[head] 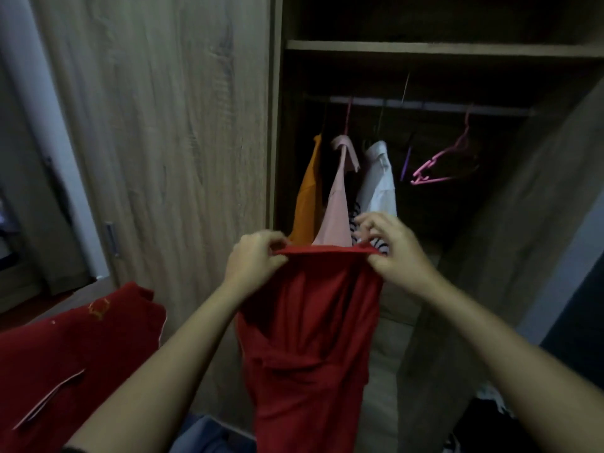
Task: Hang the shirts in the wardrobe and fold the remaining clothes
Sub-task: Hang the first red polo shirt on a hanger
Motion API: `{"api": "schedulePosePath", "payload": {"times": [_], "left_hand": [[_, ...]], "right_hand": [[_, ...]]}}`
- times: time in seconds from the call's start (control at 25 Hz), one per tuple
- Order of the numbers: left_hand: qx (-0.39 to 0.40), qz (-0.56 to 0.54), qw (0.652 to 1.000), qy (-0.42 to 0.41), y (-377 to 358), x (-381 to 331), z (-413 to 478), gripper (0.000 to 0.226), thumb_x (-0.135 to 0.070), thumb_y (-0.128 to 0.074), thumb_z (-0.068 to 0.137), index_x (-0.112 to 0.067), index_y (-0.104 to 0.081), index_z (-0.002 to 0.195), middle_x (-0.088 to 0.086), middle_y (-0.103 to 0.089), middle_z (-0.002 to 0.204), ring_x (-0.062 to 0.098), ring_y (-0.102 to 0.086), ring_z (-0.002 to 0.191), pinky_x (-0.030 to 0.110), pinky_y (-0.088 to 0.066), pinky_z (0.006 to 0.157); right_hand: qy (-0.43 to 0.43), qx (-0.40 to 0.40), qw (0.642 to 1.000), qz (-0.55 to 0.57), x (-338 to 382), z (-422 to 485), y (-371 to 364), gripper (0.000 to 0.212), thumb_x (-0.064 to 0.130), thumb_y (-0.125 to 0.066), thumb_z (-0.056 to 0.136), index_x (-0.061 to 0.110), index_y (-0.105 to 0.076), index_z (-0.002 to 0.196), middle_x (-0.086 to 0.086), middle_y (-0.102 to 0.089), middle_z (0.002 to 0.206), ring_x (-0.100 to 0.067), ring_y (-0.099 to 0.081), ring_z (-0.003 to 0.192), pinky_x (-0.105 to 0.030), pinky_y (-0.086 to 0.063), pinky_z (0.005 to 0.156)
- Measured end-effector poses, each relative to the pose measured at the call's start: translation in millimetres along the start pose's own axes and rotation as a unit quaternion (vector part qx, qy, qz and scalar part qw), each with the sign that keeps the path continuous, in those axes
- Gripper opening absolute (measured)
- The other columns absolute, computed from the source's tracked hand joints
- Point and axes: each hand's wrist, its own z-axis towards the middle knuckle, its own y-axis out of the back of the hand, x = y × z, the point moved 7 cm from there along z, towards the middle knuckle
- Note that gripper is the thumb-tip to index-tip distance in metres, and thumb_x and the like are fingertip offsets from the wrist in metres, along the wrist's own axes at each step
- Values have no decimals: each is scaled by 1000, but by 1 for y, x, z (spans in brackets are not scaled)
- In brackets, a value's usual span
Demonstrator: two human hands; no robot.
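Red top (310, 322) is hanging between both hands before the open wardrobe (425, 47); left hand (253, 259) and right hand (390, 250) are each pinching its upper edge. Suggest keeping that edge taut, then threading the free hanger (436, 159). Second red garment (65, 354) is lying left; room is looking dim.

A red shirt (310, 322) hangs crumpled before the open wardrobe (425, 47), its top edge pulled taut between the left hand (256, 256) and right hand (392, 246), which pinch it. Inside, an orange shirt (307, 197), pink shirt (336, 204) and white shirt (380, 178) hang on the rail (425, 104). A red garment (65, 354) lies lower left.
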Motion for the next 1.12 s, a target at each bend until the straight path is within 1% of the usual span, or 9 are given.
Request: {"api": "schedulePosePath", "payload": {"times": [0.16, 0.28, 0.36, 0.48, 0.6, 0.68, 0.88, 1.0, 1.12], "left_hand": [[91, -128, 985, 65, -18, 42, -30, 60, 19, -59, 66, -40, -71, 69, -26, -66, 62, -5, -63, 65, 12, -48, 63], [25, -199, 975, 94, 13, 32, 0, 56, 22, -52, 64, -31, -68, 71, -15, -69, 61, -1, -62, 59, 12, -51, 57], [77, -151, 981, 98, 14, 16, 3, 46, 17, -52, 68, -25, -70, 72, -5, -69, 68, 8, -63, 61, 13, -50, 52], [119, -92, 983, 108, 5, 8, 4, 37, 11, -54, 71, -21, -71, 66, -3, -68, 62, 9, -62, 58, 10, -46, 46], [67, -190, 979, 43, 28, -23, 21, 42, 14, -53, 69, -22, -73, 70, -8, -70, 61, 4, -62, 59, 16, -48, 55], [143, -223, 963, -45, 26, -54, 17, 38, 18, -55, 72, -14, -72, 85, -5, -72, 71, 4, -65, 65, 16, -50, 60], [201, -93, 971, -93, 18, -61, 18, 13, -10, -72, 79, -18, -73, 89, -1, -74, 83, 9, -69, 79, 24, -54, 75], [131, -177, 974, -51, 25, -61, 32, 29, 8, -59, 81, -15, -71, 93, 5, -73, 86, 15, -69, 81, 22, -55, 72], [127, -178, 974, -63, 7, -71, 29, 41, 21, -47, 73, -12, -69, 86, 6, -69, 96, 19, -66, 90, 20, -54, 66]], "right_hand": [[-26, 21, 992, -125, -10, 5, 62, 53, -13, -55, 60, 36, -56, 40, 11, -63, 87, -3, -61, 83, -22, -46, 76], [-55, 74, 930, -356, -43, -25, 64, 35, 0, -59, 72, 32, -74, 70, 5, -63, 102, -19, -64, 95, -33, -52, 79], [-87, 154, 886, -429, -73, -58, 42, 35, 7, -54, 81, 31, -72, 100, 2, -61, 112, -25, -61, 105, -35, -52, 84], [-112, 169, 901, -383, -76, -74, 46, 36, 5, -54, 81, 28, -73, 102, 1, -64, 114, -21, -59, 111, -32, -48, 92], [-97, 7, 914, -395, -48, -44, 106, 29, 7, -60, 81, 19, -74, 103, -5, -66, 117, -27, -61, 109, -34, -47, 91], [-81, -47, 914, -395, -37, -39, 127, 28, 7, -61, 81, 15, -73, 106, -9, -64, 120, -29, -60, 110, -35, -46, 91], [-117, 76, 939, -313, -66, -59, 137, 28, -3, -65, 75, 19, -78, 87, -5, -63, 120, -20, -58, 110, -36, -46, 97], [-60, -28, 956, -286, -53, -53, 158, 26, -4, -65, 75, 15, -78, 87, -5, -67, 111, -20, -63, 101, -38, -51, 91], [-58, 15, 952, -299, -54, -61, 147, 34, -6, -56, 76, 17, -77, 91, 1, -70, 111, -17, -63, 105, -36, -49, 94]]}}
